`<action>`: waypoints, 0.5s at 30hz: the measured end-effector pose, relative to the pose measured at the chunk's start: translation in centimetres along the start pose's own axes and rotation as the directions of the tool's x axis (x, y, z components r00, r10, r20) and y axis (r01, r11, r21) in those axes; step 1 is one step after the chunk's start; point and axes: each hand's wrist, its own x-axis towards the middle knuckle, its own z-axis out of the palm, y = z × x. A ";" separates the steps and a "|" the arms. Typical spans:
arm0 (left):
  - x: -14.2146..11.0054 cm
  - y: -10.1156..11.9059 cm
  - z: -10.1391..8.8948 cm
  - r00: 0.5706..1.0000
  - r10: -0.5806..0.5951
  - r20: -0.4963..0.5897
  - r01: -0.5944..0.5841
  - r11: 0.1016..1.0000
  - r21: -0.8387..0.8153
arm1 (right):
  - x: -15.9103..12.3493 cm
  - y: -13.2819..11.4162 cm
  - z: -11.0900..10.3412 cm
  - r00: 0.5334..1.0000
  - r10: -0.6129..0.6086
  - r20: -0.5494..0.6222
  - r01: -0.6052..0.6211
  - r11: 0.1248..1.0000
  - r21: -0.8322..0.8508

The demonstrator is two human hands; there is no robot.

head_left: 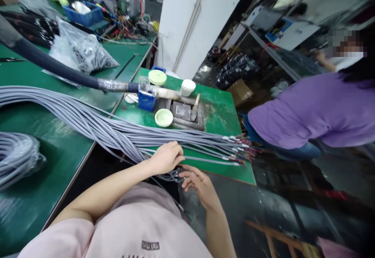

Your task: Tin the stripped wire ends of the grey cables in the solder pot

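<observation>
A thick bundle of grey cables (117,131) runs across the green bench, its stripped ends (244,148) showing thin coloured wires at the right. My left hand (167,158) lies at the near side of the bundle, fingers curled around a grey cable (211,160) that comes out to its right; the fingertips are partly hidden. Just below the bench edge is my right hand (199,184), fingers bent and apart, with nothing visible between them. Beside its fingertips, more grey cable ends (172,176) hang in front of my body.
A soldering pot (183,111) is set in the bench, with a flexible duct (88,82) reaching over it. Small cups, a pale green one (164,118) and a white one (188,88), stand around it. A coiled cable (16,158) lies left. A person in purple (310,109) is at right.
</observation>
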 end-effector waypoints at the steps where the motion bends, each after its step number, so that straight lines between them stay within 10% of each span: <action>1: -0.4 0.1 -0.3 1.000 -0.013 -0.004 0.012 0.996 -0.090 | 0.8 -0.5 0.2 0.993 -0.083 -0.081 0.091 0.992 0.091; 6: -1.8 0.3 -0.4 0.998 -0.057 -0.029 0.047 0.962 -0.268 | 1.8 -5.4 -1.6 0.771 -0.444 -0.456 0.562 0.811 0.161; 10: -2.4 -0.2 0.1 0.998 0.060 0.031 -0.048 0.953 -0.298 | 0.7 -8.1 -1.2 0.595 -0.636 -0.491 0.685 0.721 -0.104; 13: -2.9 -0.3 -0.1 1.000 0.010 0.014 -0.001 0.850 -0.526 | 0.1 -8.0 0.6 0.722 -0.658 -0.213 0.559 0.737 -0.381; 15: -3.2 -0.1 -0.5 0.994 -0.105 0.002 0.067 0.627 -0.776 | 0.1 -7.6 1.9 0.814 -0.579 0.043 0.522 0.697 -0.492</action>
